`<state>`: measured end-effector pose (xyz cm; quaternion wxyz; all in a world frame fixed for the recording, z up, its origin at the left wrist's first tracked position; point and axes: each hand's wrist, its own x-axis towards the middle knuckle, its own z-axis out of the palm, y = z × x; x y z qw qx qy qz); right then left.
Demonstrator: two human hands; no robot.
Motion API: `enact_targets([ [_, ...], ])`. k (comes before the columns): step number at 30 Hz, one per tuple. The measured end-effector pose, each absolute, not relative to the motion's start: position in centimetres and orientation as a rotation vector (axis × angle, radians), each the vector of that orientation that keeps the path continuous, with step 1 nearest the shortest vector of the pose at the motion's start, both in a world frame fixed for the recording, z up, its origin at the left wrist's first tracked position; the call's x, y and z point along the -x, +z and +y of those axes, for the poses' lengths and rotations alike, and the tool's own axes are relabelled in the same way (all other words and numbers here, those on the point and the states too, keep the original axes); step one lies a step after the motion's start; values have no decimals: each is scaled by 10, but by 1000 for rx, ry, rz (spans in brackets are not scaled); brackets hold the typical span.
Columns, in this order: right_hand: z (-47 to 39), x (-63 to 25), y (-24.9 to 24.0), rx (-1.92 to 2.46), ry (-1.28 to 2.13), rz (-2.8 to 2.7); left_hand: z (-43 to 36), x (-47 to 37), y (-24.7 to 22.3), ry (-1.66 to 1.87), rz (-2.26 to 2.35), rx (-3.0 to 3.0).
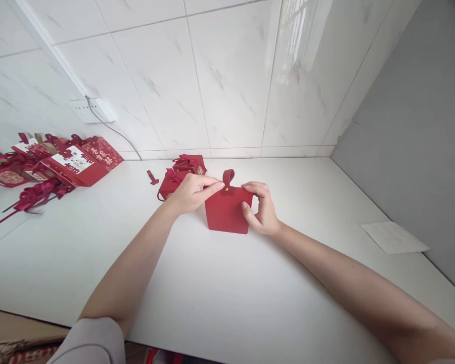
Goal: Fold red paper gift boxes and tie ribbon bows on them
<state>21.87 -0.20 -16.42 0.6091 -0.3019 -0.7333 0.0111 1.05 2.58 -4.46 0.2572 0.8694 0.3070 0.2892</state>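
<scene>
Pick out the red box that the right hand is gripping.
The plain-faced red box with the upright strap loop; the right hand grips its right edge. The other red boxes, farther left, show ribbons or printing.

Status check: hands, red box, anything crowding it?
Left hand pinching at base of handle strap. Right hand gripping red box by its right side. Box upright, strap looped on top. Ribboned boxes close beyond left hand.

Box (225,215), centre: plain red
Looped strap (232,176), centre: deeper red, gold stud (226,189)
Boxes (89,177), left: red and white, gold print
Table (197,293): white
Tiles (227,81), top: white, grey veining
Side wall (413,141), right: plain grey
</scene>
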Motion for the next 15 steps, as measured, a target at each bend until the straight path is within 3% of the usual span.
enact_targets([
  [15,-11,-217,-142,628,18,-1735,26,-12,-50,600,841,-2254],
])
